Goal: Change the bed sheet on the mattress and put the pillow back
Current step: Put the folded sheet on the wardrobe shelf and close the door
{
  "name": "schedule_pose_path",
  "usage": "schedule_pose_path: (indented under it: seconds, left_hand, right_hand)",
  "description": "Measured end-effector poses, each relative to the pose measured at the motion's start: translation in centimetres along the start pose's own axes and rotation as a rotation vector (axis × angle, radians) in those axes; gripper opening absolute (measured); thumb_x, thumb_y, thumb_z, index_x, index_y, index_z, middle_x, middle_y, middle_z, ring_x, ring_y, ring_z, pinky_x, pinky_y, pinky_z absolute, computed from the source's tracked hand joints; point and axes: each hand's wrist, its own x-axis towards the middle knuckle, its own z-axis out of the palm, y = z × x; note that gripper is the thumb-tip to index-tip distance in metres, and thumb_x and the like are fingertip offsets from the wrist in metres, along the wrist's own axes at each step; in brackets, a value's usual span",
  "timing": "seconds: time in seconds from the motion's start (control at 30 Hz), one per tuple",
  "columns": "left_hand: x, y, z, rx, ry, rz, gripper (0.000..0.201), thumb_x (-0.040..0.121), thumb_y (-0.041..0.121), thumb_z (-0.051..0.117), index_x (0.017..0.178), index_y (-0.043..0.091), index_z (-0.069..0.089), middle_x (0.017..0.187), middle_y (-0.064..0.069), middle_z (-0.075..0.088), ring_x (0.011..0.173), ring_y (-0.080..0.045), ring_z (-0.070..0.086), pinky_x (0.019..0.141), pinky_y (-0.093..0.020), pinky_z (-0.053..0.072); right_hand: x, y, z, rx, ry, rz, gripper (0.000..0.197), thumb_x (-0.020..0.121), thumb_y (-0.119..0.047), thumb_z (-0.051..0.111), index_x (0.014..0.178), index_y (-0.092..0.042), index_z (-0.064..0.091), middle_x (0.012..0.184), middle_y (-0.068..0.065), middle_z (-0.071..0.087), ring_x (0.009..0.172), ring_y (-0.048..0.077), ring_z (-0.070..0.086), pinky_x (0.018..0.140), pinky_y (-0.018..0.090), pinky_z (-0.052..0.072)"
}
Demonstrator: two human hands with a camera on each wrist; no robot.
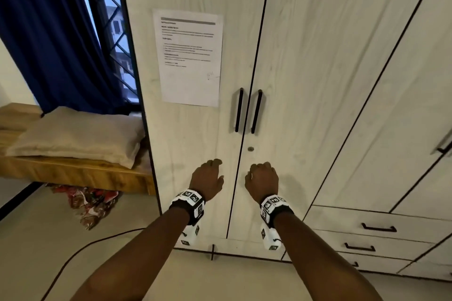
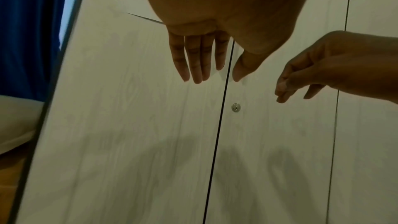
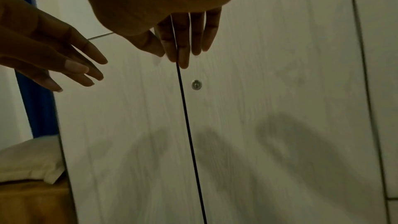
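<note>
I face a pale wood-grain wardrobe (image 1: 305, 68) with both doors closed. My left hand (image 1: 208, 178) and right hand (image 1: 263, 179) hover side by side below the two black door handles (image 1: 239, 110), near the round lock (image 1: 250, 148). Both hold nothing. In the left wrist view the left hand (image 2: 204, 67) has straight fingers just off the door. In the right wrist view the right hand (image 3: 183, 47) also has relaxed, extended fingers. A beige pillow (image 1: 78, 137) lies on the bare tan mattress (image 1: 73, 171) at the left. A crumpled red patterned sheet (image 1: 90, 200) lies on the floor.
A printed paper (image 1: 190, 56) is stuck on the left door. Drawers (image 1: 376, 227) sit at the lower right. A blue curtain (image 1: 49, 32) hangs by the window at the left. A dark cable (image 1: 80, 249) runs across the floor.
</note>
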Motion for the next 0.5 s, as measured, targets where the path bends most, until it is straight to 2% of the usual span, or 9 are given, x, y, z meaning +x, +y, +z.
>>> schedule_pose_path:
  seconds: [0.1, 0.2, 0.33, 0.43, 0.5]
  left_hand:
    - [5.4, 1.0, -0.3, -0.051, 0.089, 0.047, 0.047, 0.094, 0.025, 0.06, 0.139, 0.013, 0.052, 0.122, -0.009, 0.062, 0.105, -0.031, 0.063, 0.085, -0.04, 0.05]
    - [9.7, 2.4, -0.8, -0.098, 0.175, 0.1, 0.047, 0.092, 0.019, 0.061, 0.138, 0.013, 0.053, 0.121, -0.009, 0.064, 0.103, -0.03, 0.064, 0.082, -0.039, 0.052]
    - [13.7, 4.2, -2.1, -0.113, 0.249, 0.192, 0.046, 0.093, 0.016, 0.055, 0.139, 0.013, 0.052, 0.118, -0.008, 0.065, 0.1, -0.028, 0.064, 0.077, -0.038, 0.054]
    - [15.5, 5.0, -2.4, -0.161, 0.278, 0.236, 0.048, 0.094, 0.025, 0.041, 0.139, 0.012, 0.052, 0.121, -0.01, 0.066, 0.102, -0.03, 0.066, 0.077, -0.043, 0.058]
    - [16.3, 5.1, -2.4, -0.193, 0.292, 0.242, 0.049, 0.094, 0.025, 0.042, 0.14, 0.012, 0.051, 0.124, -0.01, 0.066, 0.104, -0.03, 0.066, 0.078, -0.044, 0.058]
  right_hand:
    - [6.2, 1.2, 0.6, 0.054, 0.099, 0.005, 0.016, 0.074, -0.021, 0.075, 0.085, -0.01, 0.071, 0.074, 0.007, 0.068, 0.082, 0.032, 0.062, 0.065, 0.036, 0.05]
    - [11.7, 2.1, 0.4, 0.102, 0.201, 0.026, 0.023, 0.084, -0.028, 0.067, 0.094, -0.008, 0.066, 0.081, 0.009, 0.067, 0.085, 0.032, 0.059, 0.068, 0.038, 0.05]
    - [16.7, 1.8, -0.7, 0.201, 0.25, 0.081, 0.029, 0.096, -0.037, 0.051, 0.091, -0.009, 0.059, 0.081, 0.009, 0.064, 0.08, 0.03, 0.057, 0.064, 0.036, 0.045]
    - [17.8, 1.6, -1.0, 0.315, 0.208, 0.106, 0.033, 0.102, -0.036, 0.044, 0.089, -0.009, 0.058, 0.08, 0.009, 0.066, 0.075, 0.03, 0.062, 0.06, 0.034, 0.045]
    - [17.5, 1.6, -1.2, 0.413, 0.179, 0.123, 0.034, 0.105, -0.036, 0.04, 0.092, -0.009, 0.058, 0.084, 0.009, 0.067, 0.076, 0.03, 0.064, 0.062, 0.034, 0.045]
